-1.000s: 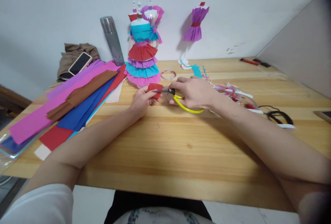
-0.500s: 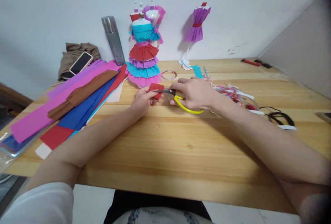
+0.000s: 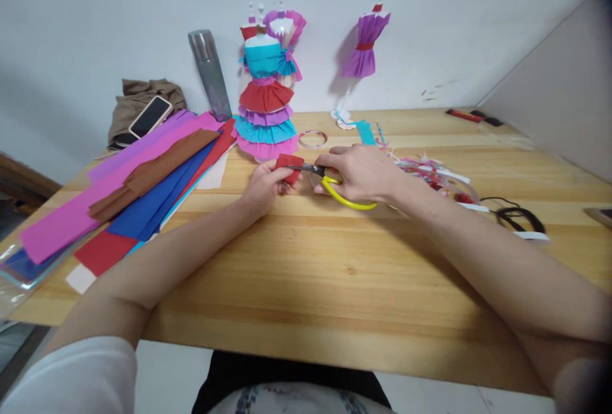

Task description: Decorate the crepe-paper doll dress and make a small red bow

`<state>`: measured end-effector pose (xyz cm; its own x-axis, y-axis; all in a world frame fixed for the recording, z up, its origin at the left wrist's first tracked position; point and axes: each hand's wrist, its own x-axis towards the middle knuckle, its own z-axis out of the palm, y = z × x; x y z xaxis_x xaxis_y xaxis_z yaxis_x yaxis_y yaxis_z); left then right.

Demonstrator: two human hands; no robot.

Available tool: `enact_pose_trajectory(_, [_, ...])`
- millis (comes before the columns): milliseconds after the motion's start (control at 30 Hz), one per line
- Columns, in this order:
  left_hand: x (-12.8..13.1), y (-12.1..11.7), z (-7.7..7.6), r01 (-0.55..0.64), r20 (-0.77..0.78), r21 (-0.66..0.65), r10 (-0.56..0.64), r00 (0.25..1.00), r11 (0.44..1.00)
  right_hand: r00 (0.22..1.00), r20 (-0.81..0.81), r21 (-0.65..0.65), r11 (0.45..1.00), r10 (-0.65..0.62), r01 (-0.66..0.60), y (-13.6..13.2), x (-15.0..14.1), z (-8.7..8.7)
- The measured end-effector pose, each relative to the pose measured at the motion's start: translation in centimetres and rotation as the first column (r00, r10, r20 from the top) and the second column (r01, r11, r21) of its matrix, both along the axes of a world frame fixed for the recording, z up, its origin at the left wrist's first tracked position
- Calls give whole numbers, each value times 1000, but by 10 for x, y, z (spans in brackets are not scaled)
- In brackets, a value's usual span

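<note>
Between the fingers of my left hand (image 3: 265, 185) is a small piece of red crepe paper (image 3: 289, 162), held just above the table. My right hand (image 3: 361, 173) is closed around yellow-handled scissors (image 3: 347, 197), one loop hanging below the palm. Their dark blades point left and lie across the red paper, so I cannot tell how far they cut in. Right behind my hands stands a small mannequin (image 3: 264, 92) in a tiered blue, red, purple and pink paper dress.
Coloured crepe paper strips (image 3: 157, 187) fan out on the left, near a phone (image 3: 150, 117) and a grey bottle (image 3: 210, 76). A purple-dressed mannequin (image 3: 366, 47) stands at the back. Paper scraps (image 3: 425, 171) and black cord (image 3: 520, 219) lie to the right on the wooden table (image 3: 306, 293).
Almost nothing differs. The scissors' blades seem to have shifted very slightly on the red paper, while both arms stay in place.
</note>
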<state>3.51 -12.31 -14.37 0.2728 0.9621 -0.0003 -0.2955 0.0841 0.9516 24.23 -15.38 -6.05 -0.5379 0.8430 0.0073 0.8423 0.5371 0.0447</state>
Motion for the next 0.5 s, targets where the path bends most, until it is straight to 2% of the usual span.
enact_pose_trajectory(500, [0, 1, -2, -1, 3, 3, 1, 1000, 1000, 999, -42, -16, 1000, 3, -4, 2, 2, -3])
